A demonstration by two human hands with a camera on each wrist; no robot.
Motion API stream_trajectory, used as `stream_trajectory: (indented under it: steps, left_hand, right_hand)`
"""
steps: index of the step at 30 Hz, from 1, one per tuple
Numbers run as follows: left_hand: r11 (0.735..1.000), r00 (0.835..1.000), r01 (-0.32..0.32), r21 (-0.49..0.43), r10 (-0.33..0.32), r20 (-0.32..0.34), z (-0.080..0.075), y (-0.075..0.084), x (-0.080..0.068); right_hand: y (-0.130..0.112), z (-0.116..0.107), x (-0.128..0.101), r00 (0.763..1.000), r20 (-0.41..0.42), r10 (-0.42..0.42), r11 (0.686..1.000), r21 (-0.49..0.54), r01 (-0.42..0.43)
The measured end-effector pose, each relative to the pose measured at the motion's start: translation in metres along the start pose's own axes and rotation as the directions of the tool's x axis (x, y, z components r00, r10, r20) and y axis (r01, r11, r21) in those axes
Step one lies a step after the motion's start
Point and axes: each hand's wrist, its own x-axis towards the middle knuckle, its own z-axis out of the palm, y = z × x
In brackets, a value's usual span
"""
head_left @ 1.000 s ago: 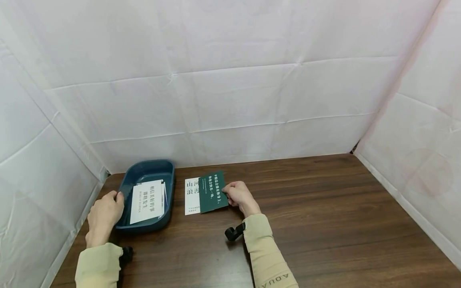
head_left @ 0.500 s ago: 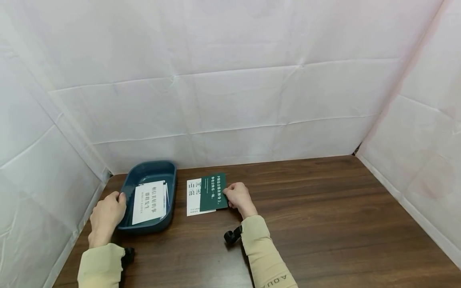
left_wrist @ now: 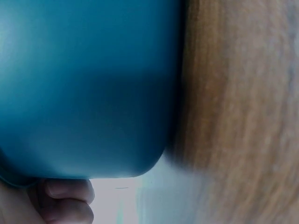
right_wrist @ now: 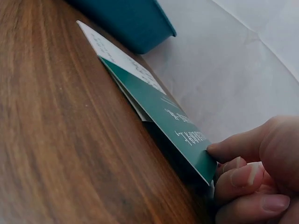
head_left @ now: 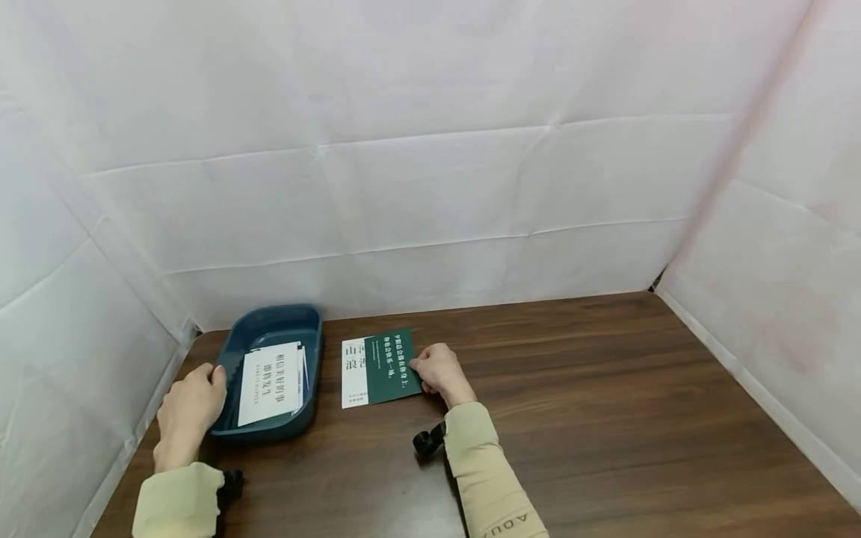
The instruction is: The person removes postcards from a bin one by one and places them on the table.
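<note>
While the wooden table (head_left: 605, 418) is walled by white sheeting (head_left: 430, 187) at back and both sides, wide bare room is left to the right; the blue tray (head_left: 306, 329), with white cards (head_left: 269, 382) inside, is gripped at its left rim by the left hand (head_left: 191, 400), and beside it the green card (head_left: 392, 366) is pinched at its right edge by the right hand (head_left: 437, 370), raised over the white card (head_left: 351, 373) – judged mid-placement; next, it needs squaring up and lowering flat

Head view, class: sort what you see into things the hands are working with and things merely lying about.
In hand:
- green card, pinched at its edge by the right hand
- blue tray, its rim gripped by the left hand

Lying about:
- white card under the green one
- white cards in the tray
- wooden table
</note>
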Motion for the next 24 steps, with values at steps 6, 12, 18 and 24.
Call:
stream_trajectory:
  steps: [6,12,18,24]
  left_hand:
    - [1.0,1.0,-0.014,-0.001,0.014,0.002,-0.0002,-0.0021,-0.0005]
    - [1.0,1.0,-0.019,-0.004,0.019,-0.01,0.0006,-0.0017,0.0014]
    - [1.0,1.0,-0.012,-0.002,0.012,0.006,0.0002,-0.0009,0.001]
    - [1.0,1.0,-0.015,-0.002,0.015,0.0,0.0008,-0.0007,0.0005]
  right_hand:
    - [-0.0028,0.0042,0.0022,0.999,-0.039,0.022,0.999,-0.03,-0.024]
    - [-0.0004,0.0035,0.005,0.998,-0.069,-0.008,0.999,0.044,0.011]
    - [0.0018,0.0033,0.0051,0.998,-0.058,-0.026,0.994,0.104,0.032]
    - [-0.0063,0.0028,-0.0016,0.997,0.001,-0.073,0.982,0.172,0.072]
